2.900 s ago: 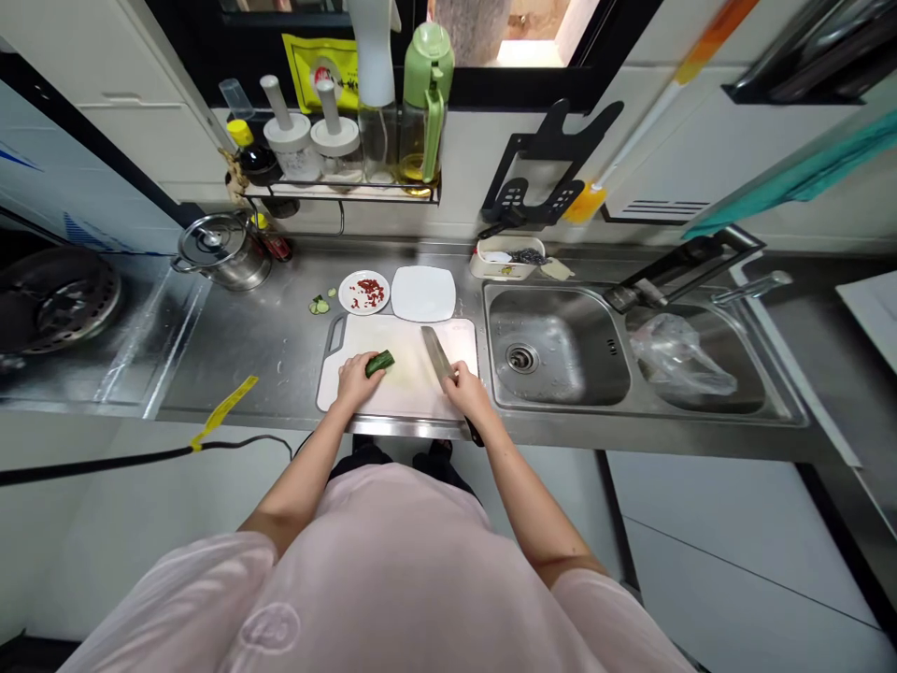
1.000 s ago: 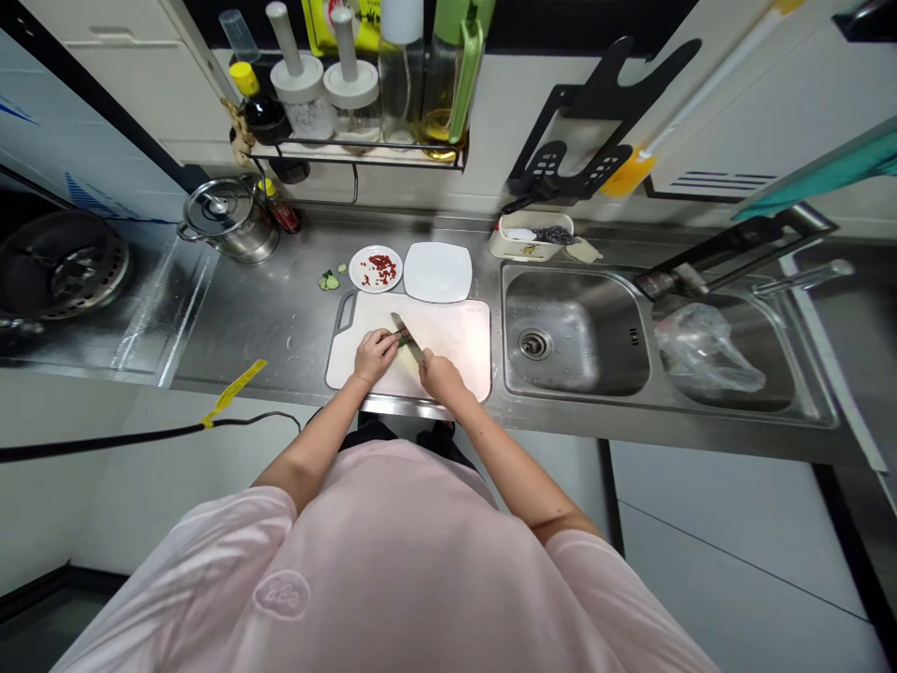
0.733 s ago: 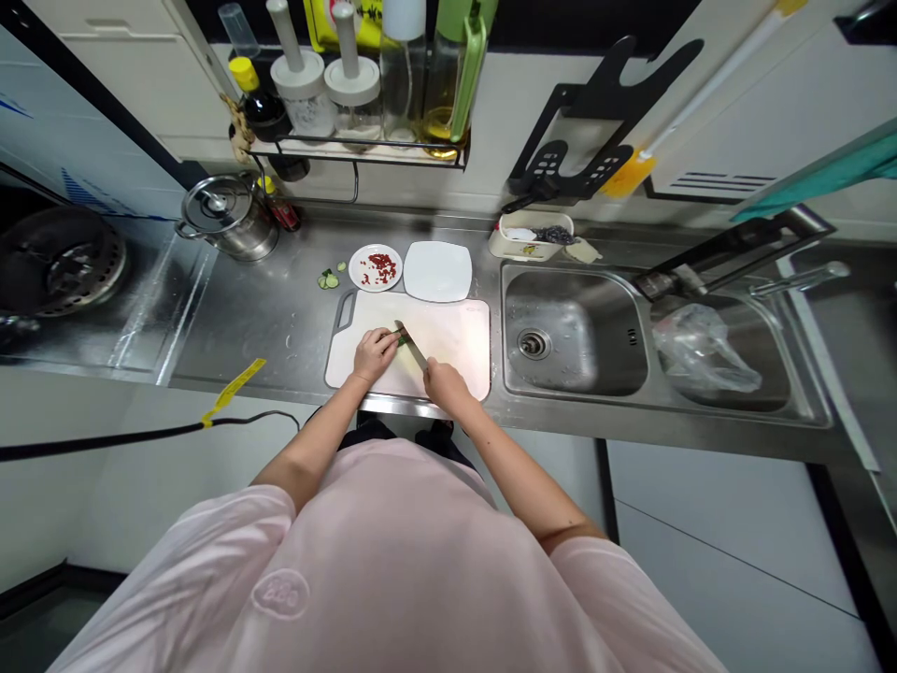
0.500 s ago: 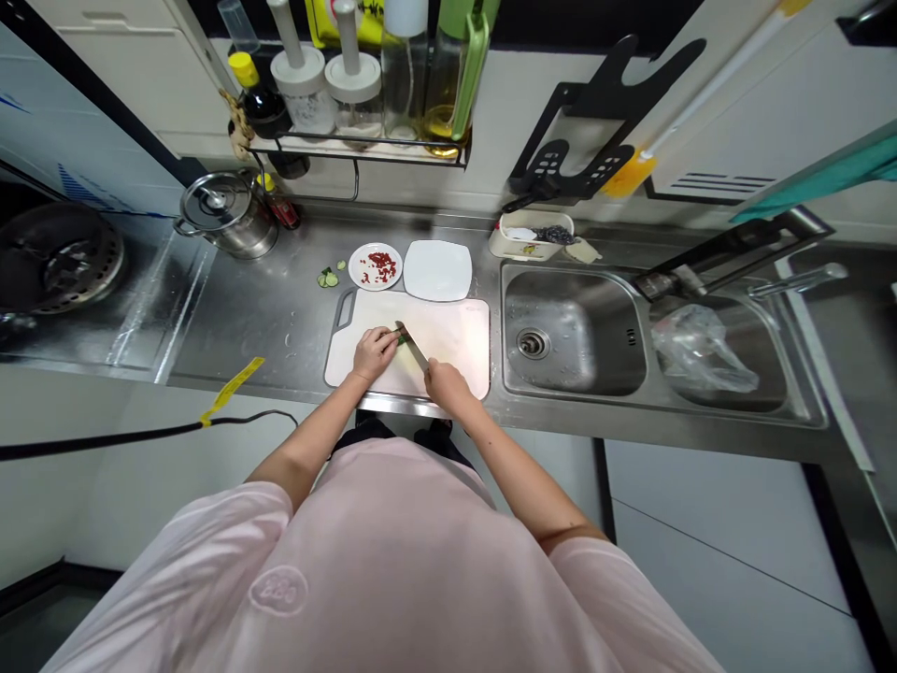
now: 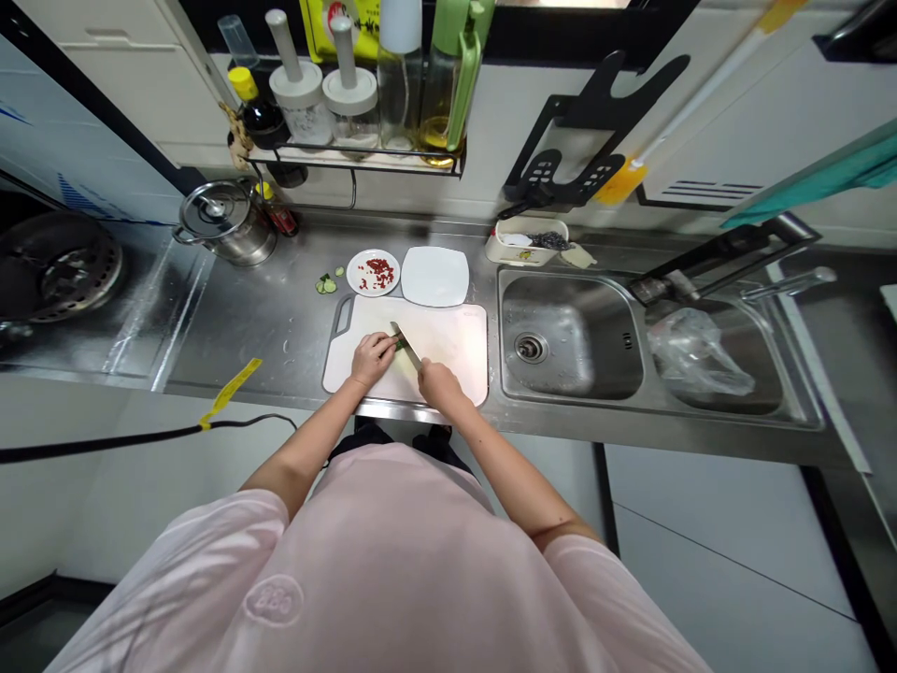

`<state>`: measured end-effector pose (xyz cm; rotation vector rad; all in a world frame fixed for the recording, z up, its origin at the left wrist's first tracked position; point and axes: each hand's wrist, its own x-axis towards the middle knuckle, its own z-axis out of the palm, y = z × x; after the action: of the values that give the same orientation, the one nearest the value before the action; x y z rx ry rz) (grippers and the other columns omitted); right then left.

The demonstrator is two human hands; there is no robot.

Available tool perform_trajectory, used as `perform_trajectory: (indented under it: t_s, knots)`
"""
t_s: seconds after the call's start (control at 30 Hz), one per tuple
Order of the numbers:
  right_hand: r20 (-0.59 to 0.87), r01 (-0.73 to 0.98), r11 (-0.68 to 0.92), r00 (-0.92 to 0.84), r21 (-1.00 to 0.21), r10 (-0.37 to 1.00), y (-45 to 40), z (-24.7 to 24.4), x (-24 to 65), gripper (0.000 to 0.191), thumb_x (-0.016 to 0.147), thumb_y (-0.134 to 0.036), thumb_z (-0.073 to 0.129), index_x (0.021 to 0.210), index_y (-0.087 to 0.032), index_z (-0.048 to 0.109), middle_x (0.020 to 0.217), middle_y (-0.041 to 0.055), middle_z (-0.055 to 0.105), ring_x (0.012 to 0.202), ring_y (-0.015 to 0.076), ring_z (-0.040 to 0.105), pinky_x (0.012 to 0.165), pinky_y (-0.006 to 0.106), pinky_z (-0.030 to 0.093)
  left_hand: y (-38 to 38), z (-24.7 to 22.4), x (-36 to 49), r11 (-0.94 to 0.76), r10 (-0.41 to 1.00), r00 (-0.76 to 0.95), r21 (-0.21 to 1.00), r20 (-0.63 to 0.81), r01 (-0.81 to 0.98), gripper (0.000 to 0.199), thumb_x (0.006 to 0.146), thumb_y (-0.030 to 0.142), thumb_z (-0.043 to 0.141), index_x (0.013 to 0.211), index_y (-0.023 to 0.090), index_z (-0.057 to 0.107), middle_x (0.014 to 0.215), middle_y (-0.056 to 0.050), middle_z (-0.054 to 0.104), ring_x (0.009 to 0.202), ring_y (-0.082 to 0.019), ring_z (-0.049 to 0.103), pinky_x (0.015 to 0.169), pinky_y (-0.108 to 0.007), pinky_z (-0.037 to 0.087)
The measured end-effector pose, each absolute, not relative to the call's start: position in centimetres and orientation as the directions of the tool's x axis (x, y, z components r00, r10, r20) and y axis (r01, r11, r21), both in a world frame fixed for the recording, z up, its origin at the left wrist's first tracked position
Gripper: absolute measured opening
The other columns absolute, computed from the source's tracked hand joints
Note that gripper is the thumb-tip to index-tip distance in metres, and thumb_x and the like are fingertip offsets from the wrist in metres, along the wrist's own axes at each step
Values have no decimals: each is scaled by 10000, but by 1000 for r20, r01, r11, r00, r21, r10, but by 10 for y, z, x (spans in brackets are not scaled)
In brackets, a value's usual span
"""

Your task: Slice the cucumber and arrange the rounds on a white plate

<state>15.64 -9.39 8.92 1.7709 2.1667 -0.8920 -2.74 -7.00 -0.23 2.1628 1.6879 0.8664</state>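
A long steel counter (image 5: 238,327) runs right across the frame, and into its right half drops the double sink (image 5: 575,350), left basin bare down to the drain. Centre of the frame now: the white cutting board (image 5: 459,350), its grey-edged handle slot at the left end. Up in the upper left sits a lidded pot (image 5: 224,238); just above the board, side by side, a squarish white plate (image 5: 434,278) and a smaller round plate (image 5: 355,265).

And here are the hands, both over the board! The left hand (image 5: 374,359) is narrow, fingers bunched over the green piece; the right hand (image 5: 440,385), a little lower and further right, is closed round the handle of the knife (image 5: 407,348). That blade slants from lower right to upper left, edge region right by the left fingertips. Whether it touches them or stands just clear, I can't tell.

Everything turns on the green piece (image 5: 400,344), cucumber by its look: mid-board, at the left fingertips, up and left of the right fist, so the left hand is nearer. Its long axis? Mostly hidden, can't call it.

Smallest of all: green slices (image 5: 326,284) left of the round plate, and red bits (image 5: 379,272) on it.
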Motion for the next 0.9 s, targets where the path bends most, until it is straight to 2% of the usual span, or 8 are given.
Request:
perform_trajectory:
  t_s: [0.9]
  knots:
    - [-442, 939, 126, -266, -320, 857, -63, 75, 123, 265, 928, -116, 294, 1111, -136, 486, 987, 137, 642, 932, 228, 625, 772, 302, 452, -69, -6, -29, -330, 928, 169, 518, 333, 789, 253, 899, 292, 472, 1056, 243, 665, 999, -62, 620, 932, -176, 553, 868, -328, 443]
